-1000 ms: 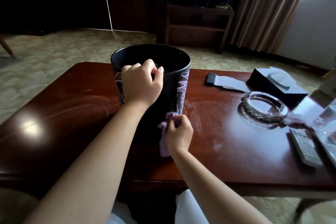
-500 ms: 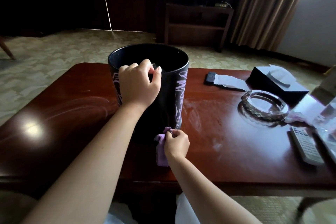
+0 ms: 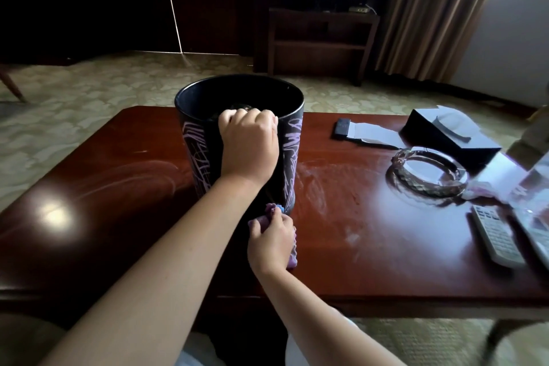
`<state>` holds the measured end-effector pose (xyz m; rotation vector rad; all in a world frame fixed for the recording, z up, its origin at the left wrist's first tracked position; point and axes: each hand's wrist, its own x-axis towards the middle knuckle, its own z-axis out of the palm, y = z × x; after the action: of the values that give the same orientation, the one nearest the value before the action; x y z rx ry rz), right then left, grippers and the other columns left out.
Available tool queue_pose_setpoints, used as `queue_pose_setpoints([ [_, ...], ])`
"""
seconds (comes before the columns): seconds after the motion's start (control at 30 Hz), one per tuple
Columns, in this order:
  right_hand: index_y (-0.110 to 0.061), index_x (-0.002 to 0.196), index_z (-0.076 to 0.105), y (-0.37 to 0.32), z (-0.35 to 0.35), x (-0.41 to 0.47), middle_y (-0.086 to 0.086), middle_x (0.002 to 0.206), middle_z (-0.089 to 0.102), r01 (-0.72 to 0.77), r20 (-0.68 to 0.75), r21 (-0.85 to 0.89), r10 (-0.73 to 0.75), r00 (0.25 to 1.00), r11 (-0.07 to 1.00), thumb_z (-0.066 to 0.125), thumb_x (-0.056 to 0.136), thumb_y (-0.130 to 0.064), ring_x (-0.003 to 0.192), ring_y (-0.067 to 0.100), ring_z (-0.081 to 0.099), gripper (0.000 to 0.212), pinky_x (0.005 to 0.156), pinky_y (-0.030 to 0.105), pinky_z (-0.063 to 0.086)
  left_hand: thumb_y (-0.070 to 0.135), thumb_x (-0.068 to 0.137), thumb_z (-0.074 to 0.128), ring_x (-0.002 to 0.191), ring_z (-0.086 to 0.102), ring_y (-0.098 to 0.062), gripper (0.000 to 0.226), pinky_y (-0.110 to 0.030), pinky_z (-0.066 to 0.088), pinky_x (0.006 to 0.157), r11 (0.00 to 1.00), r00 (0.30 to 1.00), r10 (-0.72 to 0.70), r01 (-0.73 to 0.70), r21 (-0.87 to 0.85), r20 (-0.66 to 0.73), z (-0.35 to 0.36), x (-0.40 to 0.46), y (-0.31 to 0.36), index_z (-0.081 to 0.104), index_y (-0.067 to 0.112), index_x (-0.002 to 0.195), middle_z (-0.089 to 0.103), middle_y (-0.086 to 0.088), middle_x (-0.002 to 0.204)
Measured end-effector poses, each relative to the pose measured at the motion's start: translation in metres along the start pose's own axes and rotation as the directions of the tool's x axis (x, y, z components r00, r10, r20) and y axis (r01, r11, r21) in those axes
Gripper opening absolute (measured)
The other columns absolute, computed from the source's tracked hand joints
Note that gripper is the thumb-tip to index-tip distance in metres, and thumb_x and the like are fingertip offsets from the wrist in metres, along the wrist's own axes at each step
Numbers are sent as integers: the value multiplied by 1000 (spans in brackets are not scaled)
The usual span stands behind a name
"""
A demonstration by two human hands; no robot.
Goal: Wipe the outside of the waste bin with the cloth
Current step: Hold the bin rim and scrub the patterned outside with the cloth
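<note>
head view: we are noting the bin (image 3: 237, 140) standing on the table (image 3: 118, 187). left hand (image 3: 249, 145) is gripping its near rim; right hand (image 3: 271, 242) is pinching the cloth (image 3: 269, 212) against the base. we are advising firm steadying and overlapping strokes.

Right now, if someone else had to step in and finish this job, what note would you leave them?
Left hand grips the near rim of the waste bin, steadying it upright on the table.
Right hand holds the purple cloth bunched at the bin's base, near side.
Done: I can't tell how much of the bin has been wiped.
Left: I'd wipe up and round the outside, turning the bin to reach the far side.
</note>
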<state>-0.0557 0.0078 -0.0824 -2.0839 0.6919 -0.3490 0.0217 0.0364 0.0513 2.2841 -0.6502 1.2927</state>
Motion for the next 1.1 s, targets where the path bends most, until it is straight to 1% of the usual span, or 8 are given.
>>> queue_pose_setpoints([
  [0.17,-14,124,51,8,7,5,8,121,50,-39,37,-74,42,998,996,49,93,-24,118,22,44,32,95,26,31,18,85,42,59,55,-28,28,-35,23,68,1000,1000,-11,11,-24,13,-2,2,-2,59,11,65,60,-4,60],
  [0.27,-20,108,60,13,17,6,6,105,53,-39,-39,23,40,998,999,50,88,-20,104,25,55,22,90,35,44,14,84,49,60,56,-27,22,-34,22,66,999,1000,4,-3,-52,18,-5,1,-2,60,12,66,60,-2,61],
  [0.37,-23,95,62,19,29,7,5,93,55,-15,-123,121,30,992,993,45,84,-17,89,27,57,21,80,43,50,15,84,48,60,56,-26,22,-34,21,64,997,1000,18,-17,-78,15,-7,1,-5,61,12,66,60,-1,61],
  [0.5,-14,104,64,15,13,9,7,102,58,-14,-89,59,19,996,998,47,90,-10,100,23,52,23,89,31,41,20,85,45,62,57,-26,26,-34,23,66,989,1000,19,-17,-147,14,-10,0,-8,62,13,67,62,0,62],
  [0.7,-8,107,60,15,15,-1,12,104,57,-29,25,93,27,999,995,45,93,-17,100,28,54,23,84,33,42,24,86,44,63,56,-25,29,-34,26,70,974,999,-29,34,-226,28,-10,1,-13,62,13,66,63,1,63],
  [0.83,-4,113,64,16,11,3,15,111,63,-148,-122,215,177,977,965,45,97,-17,107,30,56,29,86,27,34,24,86,46,62,54,-21,29,-33,27,70,958,999,-27,33,-283,23,-11,-1,-12,62,13,65,61,2,62],
  [0.93,-11,113,66,17,4,5,9,112,67,-251,-109,318,298,948,914,50,95,-21,109,24,58,26,82,21,33,25,86,47,61,52,-19,28,-32,27,70,953,999,-30,32,-301,11,-11,-1,-11,61,14,64,58,6,60],
  [1.1,-14,106,68,16,-16,24,8,106,69,-389,-115,418,473,874,821,54,92,-20,103,25,61,21,80,23,38,24,86,47,61,51,-19,28,-32,27,70,951,1000,-31,28,-307,-2,-11,-1,-12,60,14,64,58,5,60],
])
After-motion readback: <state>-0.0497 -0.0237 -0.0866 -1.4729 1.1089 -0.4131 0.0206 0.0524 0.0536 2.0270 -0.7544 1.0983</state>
